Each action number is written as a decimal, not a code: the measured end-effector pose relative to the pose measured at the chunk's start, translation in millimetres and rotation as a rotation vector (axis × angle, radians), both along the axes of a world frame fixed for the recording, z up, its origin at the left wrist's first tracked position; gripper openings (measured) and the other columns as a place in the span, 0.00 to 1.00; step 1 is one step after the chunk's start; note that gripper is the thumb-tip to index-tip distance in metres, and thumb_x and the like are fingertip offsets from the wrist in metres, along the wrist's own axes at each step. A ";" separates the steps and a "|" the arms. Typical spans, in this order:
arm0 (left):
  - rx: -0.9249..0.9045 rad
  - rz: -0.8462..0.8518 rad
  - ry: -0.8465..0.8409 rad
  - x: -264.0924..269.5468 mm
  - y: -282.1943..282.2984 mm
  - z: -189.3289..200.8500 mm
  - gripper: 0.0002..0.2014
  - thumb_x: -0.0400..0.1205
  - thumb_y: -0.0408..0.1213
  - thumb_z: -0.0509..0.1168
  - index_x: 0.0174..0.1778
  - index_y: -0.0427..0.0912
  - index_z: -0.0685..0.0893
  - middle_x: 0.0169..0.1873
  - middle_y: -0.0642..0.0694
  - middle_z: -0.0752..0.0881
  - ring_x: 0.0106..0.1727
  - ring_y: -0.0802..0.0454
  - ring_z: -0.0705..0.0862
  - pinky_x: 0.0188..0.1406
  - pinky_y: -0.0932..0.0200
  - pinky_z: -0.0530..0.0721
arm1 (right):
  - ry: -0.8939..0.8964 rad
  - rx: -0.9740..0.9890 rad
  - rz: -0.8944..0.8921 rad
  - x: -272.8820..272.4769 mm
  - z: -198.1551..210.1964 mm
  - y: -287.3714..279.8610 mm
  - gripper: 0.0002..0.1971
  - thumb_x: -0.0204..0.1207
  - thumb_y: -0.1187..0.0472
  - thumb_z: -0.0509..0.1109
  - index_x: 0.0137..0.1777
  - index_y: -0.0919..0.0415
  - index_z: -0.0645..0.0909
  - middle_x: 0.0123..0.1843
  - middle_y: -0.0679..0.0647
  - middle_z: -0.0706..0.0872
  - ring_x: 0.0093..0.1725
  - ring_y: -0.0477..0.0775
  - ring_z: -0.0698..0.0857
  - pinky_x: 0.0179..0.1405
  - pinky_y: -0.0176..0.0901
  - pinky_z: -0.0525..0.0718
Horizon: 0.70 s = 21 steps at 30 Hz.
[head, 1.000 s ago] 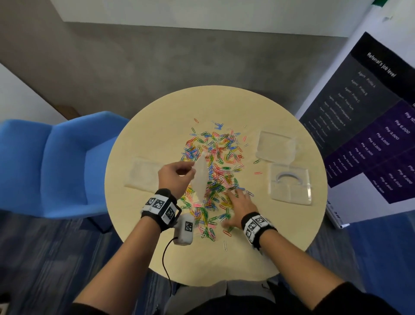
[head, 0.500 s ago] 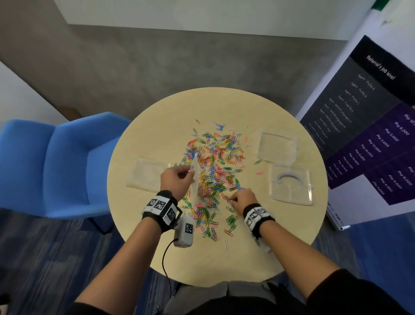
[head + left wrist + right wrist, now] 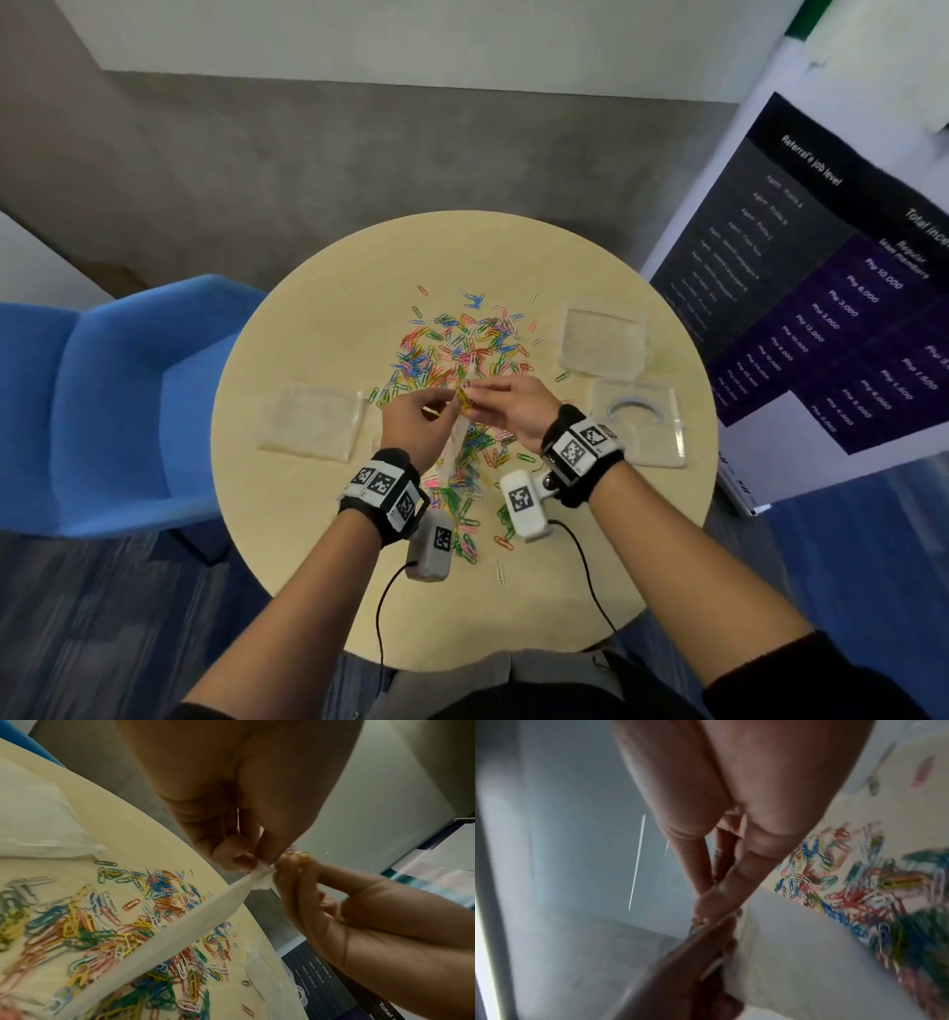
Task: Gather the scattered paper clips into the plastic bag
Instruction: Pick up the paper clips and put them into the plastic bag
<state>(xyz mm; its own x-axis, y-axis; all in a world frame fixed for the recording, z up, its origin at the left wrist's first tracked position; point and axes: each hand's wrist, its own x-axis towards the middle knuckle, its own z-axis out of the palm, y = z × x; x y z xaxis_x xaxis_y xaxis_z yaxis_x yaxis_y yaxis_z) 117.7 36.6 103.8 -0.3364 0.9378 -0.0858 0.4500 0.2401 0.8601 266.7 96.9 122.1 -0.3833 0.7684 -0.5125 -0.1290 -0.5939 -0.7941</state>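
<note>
Early stage. Left hand (image 3: 411, 426) is pinching the plastic bag (image 3: 180, 935) mouth, held above the table (image 3: 308, 334); right hand (image 3: 508, 411) fingers are feeding a few clips in. Most paper clips (image 3: 462, 344) are lying scattered mid-table.

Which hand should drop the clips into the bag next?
Right. The right hand already pinches yellow paper clips at the mouth of the plastic bag, which the left hand pinches open.

Left hand (image 3: 231, 801) pinches plastic bag (image 3: 180, 939) top above paper clips (image 3: 115, 923); right hand (image 3: 334, 912) fingertips pinch clips at bag mouth.
</note>
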 end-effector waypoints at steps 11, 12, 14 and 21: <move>0.058 0.037 -0.070 -12.2 -8.5 2.7 0.07 0.79 0.36 0.71 0.50 0.42 0.92 0.34 0.50 0.90 0.26 0.61 0.85 0.30 0.67 0.84 | -0.678 0.315 0.378 -43.1 7.1 10.2 0.14 0.75 0.74 0.70 0.59 0.68 0.86 0.58 0.59 0.87 0.52 0.58 0.89 0.57 0.50 0.87; 0.065 0.039 -0.069 -14.9 -8.9 3.9 0.07 0.80 0.36 0.71 0.50 0.43 0.92 0.35 0.50 0.90 0.26 0.62 0.84 0.29 0.70 0.82 | -0.750 0.382 0.459 -48.6 9.3 8.5 0.13 0.74 0.73 0.71 0.57 0.65 0.88 0.54 0.56 0.87 0.52 0.56 0.87 0.57 0.48 0.87; 0.064 0.041 -0.072 -21.2 -10.2 5.7 0.07 0.80 0.36 0.71 0.51 0.45 0.93 0.35 0.51 0.91 0.26 0.62 0.84 0.28 0.73 0.79 | -0.869 0.487 0.579 -57.9 14.5 4.9 0.13 0.74 0.71 0.70 0.56 0.62 0.88 0.53 0.58 0.90 0.52 0.58 0.87 0.55 0.48 0.87; 0.049 0.139 -0.092 -49.7 -20.5 6.5 0.07 0.80 0.35 0.70 0.50 0.43 0.92 0.31 0.54 0.88 0.24 0.61 0.83 0.30 0.63 0.82 | -0.830 0.635 0.555 -86.2 8.4 -7.0 0.18 0.73 0.71 0.73 0.64 0.63 0.84 0.53 0.58 0.89 0.52 0.56 0.88 0.57 0.52 0.87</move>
<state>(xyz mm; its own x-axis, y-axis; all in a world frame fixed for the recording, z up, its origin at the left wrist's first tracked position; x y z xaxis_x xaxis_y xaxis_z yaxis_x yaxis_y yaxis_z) 68.0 16.2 110.4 -0.4555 0.8868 -0.0777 0.3346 0.2515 0.9082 180.5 89.9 130.5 -0.4744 0.8085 -0.3483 0.7167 0.1249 -0.6861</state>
